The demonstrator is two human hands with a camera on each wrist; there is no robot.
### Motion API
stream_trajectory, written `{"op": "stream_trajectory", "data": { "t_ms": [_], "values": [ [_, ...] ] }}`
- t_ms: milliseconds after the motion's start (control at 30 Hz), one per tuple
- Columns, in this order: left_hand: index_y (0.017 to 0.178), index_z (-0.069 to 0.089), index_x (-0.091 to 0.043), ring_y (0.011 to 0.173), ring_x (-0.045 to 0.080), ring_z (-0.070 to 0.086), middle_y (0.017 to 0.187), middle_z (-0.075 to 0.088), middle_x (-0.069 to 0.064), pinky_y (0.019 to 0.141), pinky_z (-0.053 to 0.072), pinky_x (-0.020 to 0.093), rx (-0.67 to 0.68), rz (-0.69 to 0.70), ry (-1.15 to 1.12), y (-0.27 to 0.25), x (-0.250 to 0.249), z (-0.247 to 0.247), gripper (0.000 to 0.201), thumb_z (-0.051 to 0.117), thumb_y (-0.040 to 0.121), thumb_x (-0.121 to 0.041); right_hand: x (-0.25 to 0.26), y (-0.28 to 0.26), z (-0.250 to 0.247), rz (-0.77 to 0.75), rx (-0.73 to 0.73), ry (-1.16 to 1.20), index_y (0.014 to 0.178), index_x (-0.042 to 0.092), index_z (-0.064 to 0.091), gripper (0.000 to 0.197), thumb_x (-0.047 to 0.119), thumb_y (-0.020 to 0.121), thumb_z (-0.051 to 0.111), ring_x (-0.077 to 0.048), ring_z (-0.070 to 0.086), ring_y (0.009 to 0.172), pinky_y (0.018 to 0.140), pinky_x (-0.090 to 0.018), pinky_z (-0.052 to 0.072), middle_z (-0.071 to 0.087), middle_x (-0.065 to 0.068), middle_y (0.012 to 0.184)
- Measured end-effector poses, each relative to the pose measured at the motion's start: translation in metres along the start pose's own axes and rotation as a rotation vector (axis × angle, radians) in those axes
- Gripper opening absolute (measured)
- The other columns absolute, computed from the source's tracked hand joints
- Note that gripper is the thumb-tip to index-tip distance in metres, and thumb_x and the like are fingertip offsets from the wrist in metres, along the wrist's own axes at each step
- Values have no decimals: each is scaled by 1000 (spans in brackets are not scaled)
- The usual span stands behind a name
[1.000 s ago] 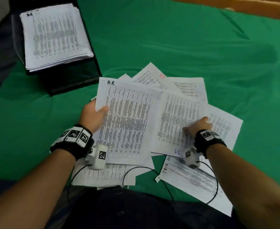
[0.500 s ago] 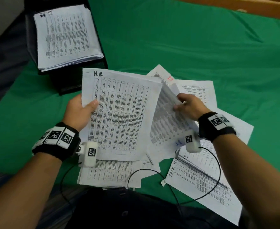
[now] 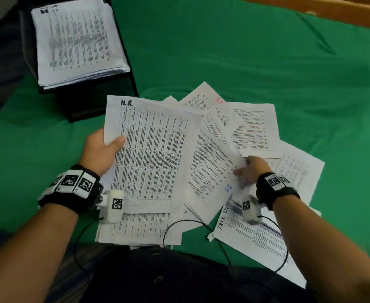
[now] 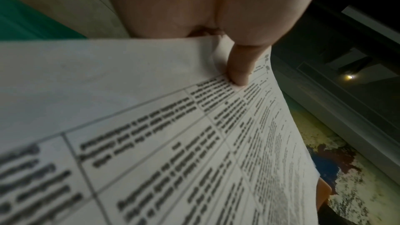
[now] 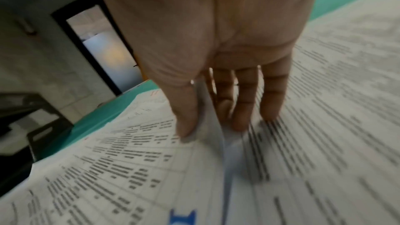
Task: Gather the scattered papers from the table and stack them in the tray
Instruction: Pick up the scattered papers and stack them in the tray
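Note:
My left hand [image 3: 102, 148] grips the left edge of a printed sheet marked "H.R." [image 3: 151, 154], thumb on top [image 4: 238, 73], holding it above the pile. To its right, my right hand [image 3: 248, 169] pinches the right edge of a sheet with blue marking [image 3: 212, 171] between thumb and fingers [image 5: 188, 122], lifting that edge. Several more printed papers [image 3: 254, 127] lie fanned out on the green cloth beneath and around both hands. The black tray [image 3: 105, 97] stands at the upper left and holds a stack of papers [image 3: 77, 40].
Green cloth [image 3: 256, 62] covers the table. A wooden edge [image 3: 310, 5] runs along the far right. Black cables [image 3: 179, 226] from the wrist cameras trail over the near papers. One sheet headed "TASK" [image 3: 256, 243] lies near my right forearm.
My left hand lifted the "H.R." sheet off the pile. My right hand went from pressing flat on the blue-marked sheet to pinching its edge, then moved back down and right.

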State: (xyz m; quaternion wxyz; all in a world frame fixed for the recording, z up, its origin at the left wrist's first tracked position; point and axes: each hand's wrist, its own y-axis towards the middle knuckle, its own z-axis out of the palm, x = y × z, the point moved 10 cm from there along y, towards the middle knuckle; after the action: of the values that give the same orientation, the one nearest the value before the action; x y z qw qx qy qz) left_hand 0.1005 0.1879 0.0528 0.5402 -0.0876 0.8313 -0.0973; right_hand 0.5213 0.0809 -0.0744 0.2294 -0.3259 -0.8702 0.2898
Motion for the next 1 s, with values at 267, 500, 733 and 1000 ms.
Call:
{"op": "stream_trajectory", "data": {
  "t_ms": [267,500,733,1000],
  "values": [
    [121,60,-10,102,19,60,112,63,-1,89,45,33,26,66,36,3,-19,2,31,58,90,-13,25,-36,-68,-156,-430,314,87,1,65,13,12,85,59,-24,50,70,49,-25,33,67,-16,85],
    [123,59,-21,91,7,61,100,64,-13,85,42,25,105,241,192,-8,-73,-5,33,57,91,-14,124,-123,-170,-711,-755,379,96,3,71,15,9,89,59,0,53,74,64,-6,37,68,-2,85],
    [106,65,-6,114,18,50,124,49,-2,99,41,35,147,643,408,-28,-147,5,22,61,86,-15,259,-213,-191,-1157,-550,113,95,13,72,17,7,86,59,1,62,78,77,-18,51,66,11,83],
    [113,54,-19,85,25,64,98,68,7,73,54,38,35,557,305,-30,-147,-2,26,60,88,-19,307,-240,-166,-1239,-352,164,97,19,69,16,28,90,58,-1,58,70,70,-22,47,63,13,77]
  ]
}}
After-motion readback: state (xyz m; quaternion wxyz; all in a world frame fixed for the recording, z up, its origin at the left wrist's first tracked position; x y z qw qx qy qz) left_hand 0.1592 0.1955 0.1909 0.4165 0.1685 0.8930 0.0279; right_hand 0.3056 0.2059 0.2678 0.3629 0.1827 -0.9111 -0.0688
